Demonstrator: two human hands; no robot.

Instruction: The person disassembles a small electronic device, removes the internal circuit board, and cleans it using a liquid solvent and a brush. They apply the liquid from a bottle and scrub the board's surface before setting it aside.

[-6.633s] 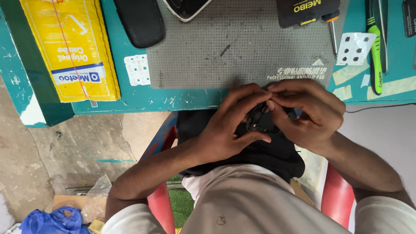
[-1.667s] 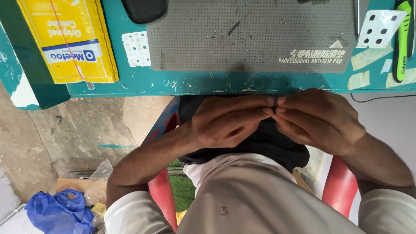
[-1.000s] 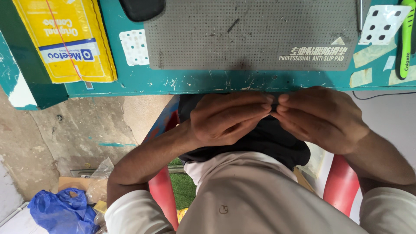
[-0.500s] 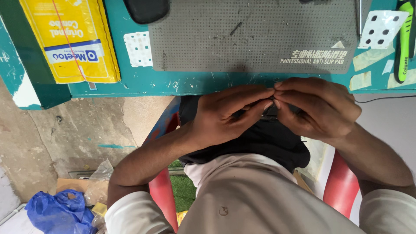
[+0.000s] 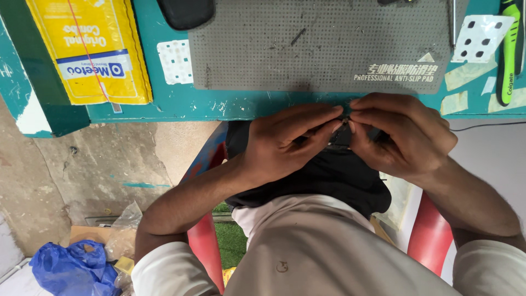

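Teal paint, chipped and scuffed, covers the counter (image 5: 181, 107) at the top of my view, and both of my hands sit just below its near edge, over my lap. My left hand (image 5: 279, 145) and my right hand (image 5: 402, 137) meet fingertip to fingertip, and between them I pinch a small dark part (image 5: 341, 137); the fingers (image 5: 307, 121) of the left lie long and pressed together, pointing right, while those of the right curl down over the piece. So little of the part shows between the tips that I cannot tell what kind of piece it is. Beneath the hands a black cloth (image 5: 334, 175) lies across my lap, above my pale shirt (image 5: 307, 246). On the counter, a grey perforated mat (image 5: 323, 44) runs along the near edge right above my hands. Near the left edge lies a yellow padded envelope (image 5: 90, 49), and between it and the mat rests a small white card with dots (image 5: 175, 61). A black rounded object (image 5: 186, 11) pokes in at the far edge. Toward the right edge I see a white punched sheet (image 5: 482, 35) and, just beside it, a green-handled toothbrush (image 5: 509, 52). Down on the floor at the lower left sits a blue plastic bag (image 5: 68, 268).
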